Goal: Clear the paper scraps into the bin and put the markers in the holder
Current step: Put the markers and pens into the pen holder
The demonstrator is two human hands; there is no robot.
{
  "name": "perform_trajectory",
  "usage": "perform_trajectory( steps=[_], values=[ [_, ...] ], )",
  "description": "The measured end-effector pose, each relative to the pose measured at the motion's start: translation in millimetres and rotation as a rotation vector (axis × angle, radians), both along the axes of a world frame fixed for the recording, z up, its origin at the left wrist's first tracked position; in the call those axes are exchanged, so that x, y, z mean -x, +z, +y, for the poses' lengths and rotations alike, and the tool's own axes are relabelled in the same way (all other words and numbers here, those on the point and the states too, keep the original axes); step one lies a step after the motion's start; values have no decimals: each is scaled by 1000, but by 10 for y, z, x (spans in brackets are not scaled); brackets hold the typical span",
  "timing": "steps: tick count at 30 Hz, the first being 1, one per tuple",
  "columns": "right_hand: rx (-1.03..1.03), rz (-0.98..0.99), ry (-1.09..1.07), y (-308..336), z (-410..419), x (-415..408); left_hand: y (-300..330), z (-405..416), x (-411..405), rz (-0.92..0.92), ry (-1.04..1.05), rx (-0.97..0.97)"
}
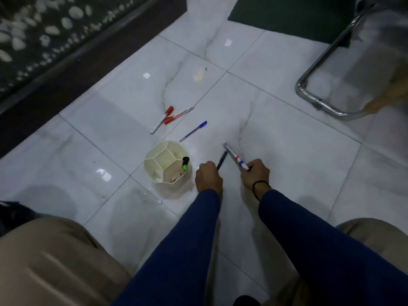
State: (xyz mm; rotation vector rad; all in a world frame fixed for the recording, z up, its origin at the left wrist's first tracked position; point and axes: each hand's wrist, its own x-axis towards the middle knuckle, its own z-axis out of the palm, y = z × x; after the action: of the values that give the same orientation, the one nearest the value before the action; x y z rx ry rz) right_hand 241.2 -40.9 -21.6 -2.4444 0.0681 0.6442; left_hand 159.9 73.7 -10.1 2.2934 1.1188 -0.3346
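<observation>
Right, nearest: tan-trousered knees at both bottom corners, blue sleeves reaching out over the white marble floor (pixel 287 151). Tiny white scrap (pixel 160 202) on the floor just near-left of the holder, looks like paper, too small to be sure.

Left hand (pixel 208 178): grip clamped on a dark pen (pixel 221 160), which pokes out far-right of the fist. Right hand (pixel 256 173): grip clamped on a white marker (pixel 234 156) with a blue cap end at the fingers, barrel pointing far-left. Black band on that wrist. The two shafts angle toward each other; can't tell if the tips touch.

Cream faceted holder (pixel 167 168) stands upright on the floor just left of the left hand, split into compartments. A green-and-black marker (pixel 184 165) stands tilted in the near-right compartment, something reddish low beside it.

Farther out: blue-capped pen (pixel 193 131) lies on the floor just beyond the holder. Beyond that, two red-capped markers (pixel 167 118) lie close together, crossing or touching near the caps.

Far right: chrome chair frame (pixel 320 100). Far left: dark patterned rug (pixel 44 29).
</observation>
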Motion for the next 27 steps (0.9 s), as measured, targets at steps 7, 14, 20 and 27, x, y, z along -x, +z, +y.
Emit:
perform_trajectory(
  steps=[7, 14, 20, 27],
  values=[
    [-94, -72, -43, 556, -110, -196, 413, -138, 97, -309, 461, 571],
    [-339, -167, 11, 1435, 191, -339, 1184, 141, 287, -693, 617, 1003],
    [-483, -234, 221, 1862, 829, -237, 1462, 881, 446, -744, 570, 459],
    [-413, -263, 482, 1597, 1373, 148, 1338, 1405, 445, -457, 269, 59]
  ],
)
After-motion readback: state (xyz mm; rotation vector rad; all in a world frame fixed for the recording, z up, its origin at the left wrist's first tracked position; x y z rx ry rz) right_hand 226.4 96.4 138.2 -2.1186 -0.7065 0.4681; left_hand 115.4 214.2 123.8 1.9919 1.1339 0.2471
